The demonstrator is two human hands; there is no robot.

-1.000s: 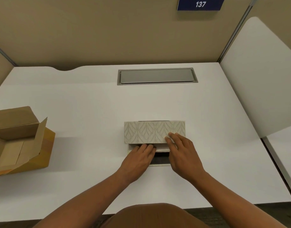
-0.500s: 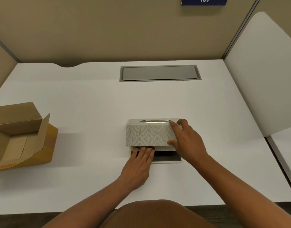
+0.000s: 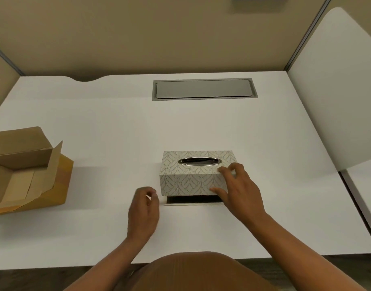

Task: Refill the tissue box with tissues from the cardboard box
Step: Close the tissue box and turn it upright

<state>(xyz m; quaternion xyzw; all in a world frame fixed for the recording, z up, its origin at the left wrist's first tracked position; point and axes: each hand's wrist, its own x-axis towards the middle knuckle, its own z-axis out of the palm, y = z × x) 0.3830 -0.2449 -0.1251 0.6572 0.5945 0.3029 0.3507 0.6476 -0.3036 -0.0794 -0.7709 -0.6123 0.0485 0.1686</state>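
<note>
Spreading across most of the view, the white surface (image 3: 117, 127) carries everything, with a grey hatch (image 3: 204, 89) set into it at the far side. Well off to the left sits the cardboard box (image 3: 27, 171), flaps open; what shows of its inside looks bare, so I judge the tissues are already out. Near the middle stands the tissue box (image 3: 196, 173), upright with its oval slot (image 3: 199, 161) on top. Through the slot only dark shows, no tissue poking out. A dark base panel (image 3: 193, 200) juts from under its near side, so the bottom seems not fully seated. The right hand (image 3: 239, 190) grips the tissue box's right end, fingers (image 3: 224, 170) on top and thumb on the front. The left hand (image 3: 143, 208) hovers beside it, loosely curled, holding nothing. What remains, I judge, is closing the base and pulling a first tissue up.
</note>
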